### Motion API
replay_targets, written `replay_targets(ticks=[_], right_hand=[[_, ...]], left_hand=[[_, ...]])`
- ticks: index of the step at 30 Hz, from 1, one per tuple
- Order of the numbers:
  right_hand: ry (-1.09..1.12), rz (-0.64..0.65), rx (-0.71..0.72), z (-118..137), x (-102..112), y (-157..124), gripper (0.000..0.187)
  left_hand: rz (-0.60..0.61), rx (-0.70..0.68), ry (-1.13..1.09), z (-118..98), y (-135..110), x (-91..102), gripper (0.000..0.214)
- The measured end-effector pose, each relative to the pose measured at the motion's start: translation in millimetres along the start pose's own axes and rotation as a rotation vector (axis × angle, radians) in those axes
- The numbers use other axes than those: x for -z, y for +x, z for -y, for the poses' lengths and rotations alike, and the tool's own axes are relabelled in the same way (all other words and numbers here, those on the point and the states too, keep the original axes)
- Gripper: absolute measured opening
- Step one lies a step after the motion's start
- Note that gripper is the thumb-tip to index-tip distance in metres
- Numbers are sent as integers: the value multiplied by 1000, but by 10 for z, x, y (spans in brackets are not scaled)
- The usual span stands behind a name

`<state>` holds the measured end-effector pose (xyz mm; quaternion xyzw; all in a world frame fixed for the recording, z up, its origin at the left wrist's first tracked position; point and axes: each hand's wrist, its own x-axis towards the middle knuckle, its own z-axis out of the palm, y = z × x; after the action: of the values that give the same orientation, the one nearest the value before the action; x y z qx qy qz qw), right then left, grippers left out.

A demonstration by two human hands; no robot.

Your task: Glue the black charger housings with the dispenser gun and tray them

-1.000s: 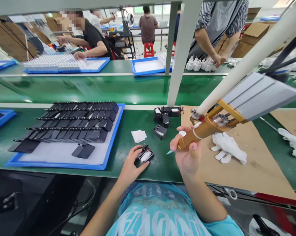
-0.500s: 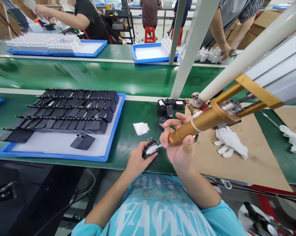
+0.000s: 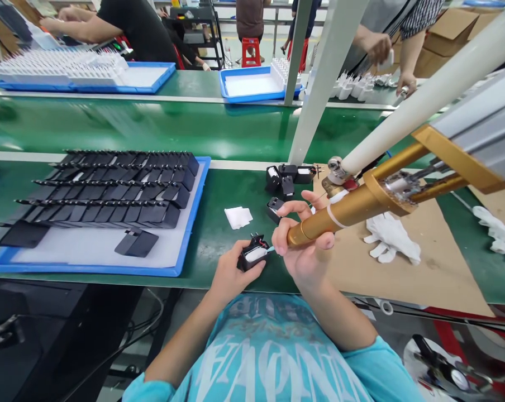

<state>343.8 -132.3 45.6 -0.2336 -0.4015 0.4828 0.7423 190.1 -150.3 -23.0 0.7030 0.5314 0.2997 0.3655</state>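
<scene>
Right hand (image 3: 303,258) nearer left hand (image 3: 230,272) — seemingly upturned

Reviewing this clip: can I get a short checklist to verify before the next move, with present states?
1. Left hand gripping the black case: ok.
2. Case open side up: ok, a white part shows inside.
3. Right hand holding the gold tool: ok.
4. Teal tip touching the case: cannot tell; it is at the rim.
5. Hands gloved: not ok, both bare; a white glove lies on the brown sheet.
</scene>
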Motion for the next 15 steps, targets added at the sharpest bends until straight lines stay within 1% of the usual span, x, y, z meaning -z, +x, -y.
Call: replay_targets(ticks=[3,8,11,15], right_hand=[[-15,3,18,-12,15,0,46],[10,20,39,-29,31,-14,44],[36,37,52,-32,36,-18,39],[59,62,57,-28,39,-22,27]], left_hand=[[-35,-46,32,1,1,11,29],[-92,-183,70,-1,0,44,31],[-109,-225,84,-13,-8,59,31],[-116,-239,79,-10,-14,52,31]])
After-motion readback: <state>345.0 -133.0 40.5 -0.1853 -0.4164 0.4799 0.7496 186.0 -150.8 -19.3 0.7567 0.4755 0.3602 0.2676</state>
